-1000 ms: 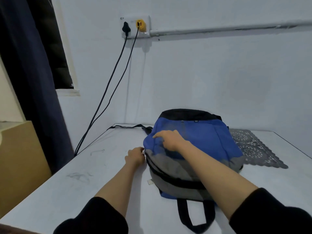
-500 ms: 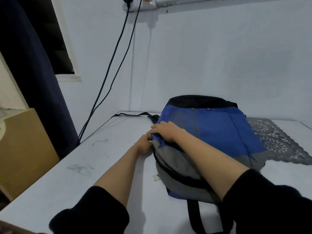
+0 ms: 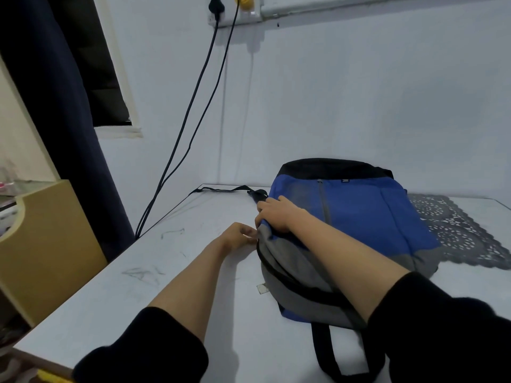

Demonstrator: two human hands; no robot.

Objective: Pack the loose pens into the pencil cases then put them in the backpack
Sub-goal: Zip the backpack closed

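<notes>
The soft fabric backpack (image 3: 359, 217), with a blue front panel, a grey lower band and a black top, lies flat on the smooth white table (image 3: 166, 272), right of centre. A dark zipper line curves along its near left side, and a black webbing strap loop (image 3: 326, 352) hangs toward the near edge. The right hand (image 3: 279, 215) reaches across and grips the backpack's left edge, its fingers curled over a bunched fold of blue cloth. The left hand (image 3: 237, 237) sits just beside that edge at the zipper line with its fingers curled in; I cannot tell whether they pinch anything. Both forearms are bare below pushed-up black sleeves (image 3: 143, 349).

A dark grey lace mat (image 3: 456, 230) with a scalloped, openwork pattern lies under the backpack's right side. Faint scribble marks show on the table's left part. Two thin black cables (image 3: 193, 106) run down the pale wall from a white socket plate (image 3: 235, 12). At the left stand a dark blue curtain (image 3: 55, 106) and a tan wooden cabinet (image 3: 47, 244).
</notes>
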